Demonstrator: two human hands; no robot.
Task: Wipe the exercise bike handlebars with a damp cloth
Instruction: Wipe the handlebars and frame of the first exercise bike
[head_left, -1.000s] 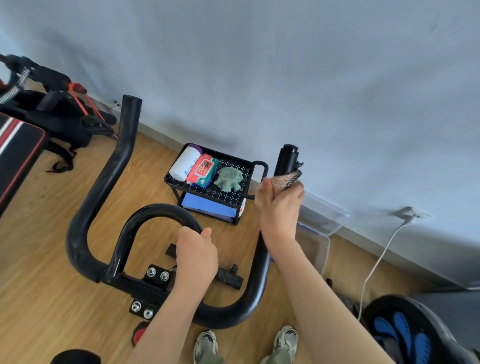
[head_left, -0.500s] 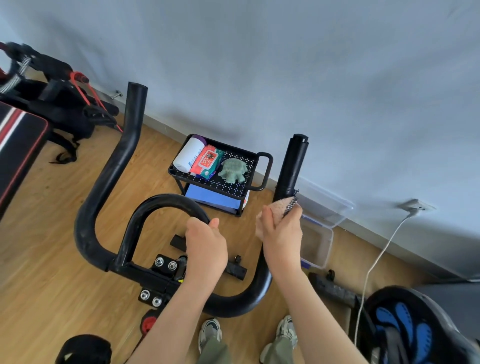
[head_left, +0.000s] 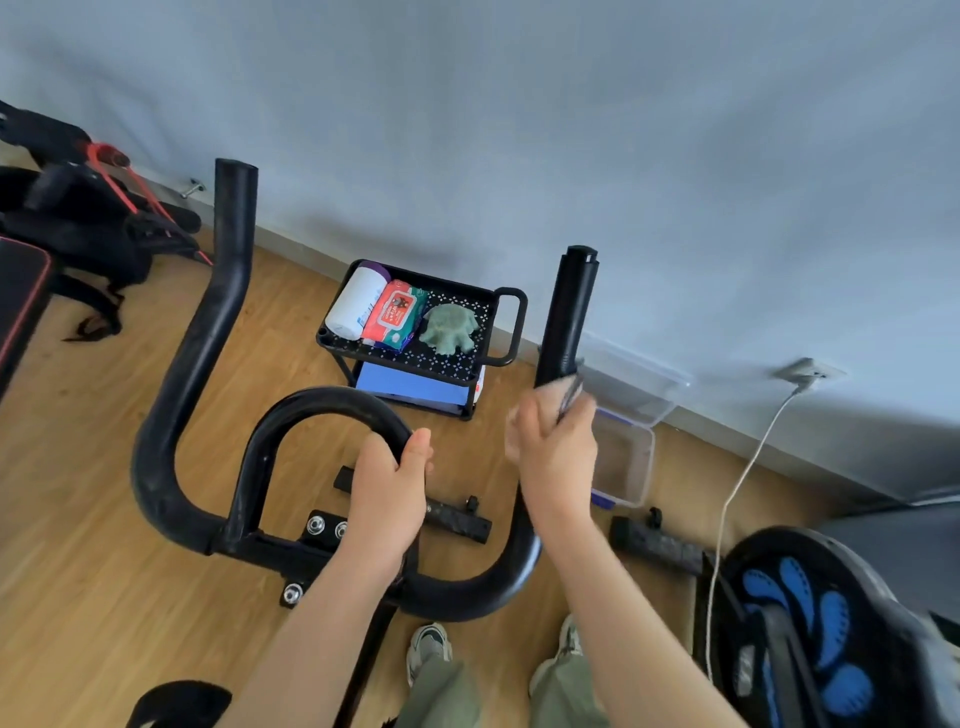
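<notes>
Damp cloth (head_left: 570, 392) clamped round the right horn of the handlebars (head_left: 171, 395), partway up its stem.

Nearest, below the handlebars, are the person's shoes (head_left: 428, 649). The left hand (head_left: 387, 493) curls tight round the handlebars' inner loop, steadying them. The right hand (head_left: 558, 452) is closed round the cloth, and the cloth wraps the right horn. The cloth is blurred and mostly hidden in the fist. It looks soft and light and should mould to the tube. The bar is stiff, fixed and smooth, so a full wraparound hold suits it best, sliding along the horn. Beyond the handlebars stands a black cart (head_left: 511, 322) with a white roll (head_left: 358, 304), a red wipes pack (head_left: 395, 312) and a green rag (head_left: 449, 327). A clear plastic box (head_left: 623, 457) sits just past the right horn, near enough to be knocked on a downward stroke. A white cable (head_left: 737, 493) hangs farther right.
</notes>
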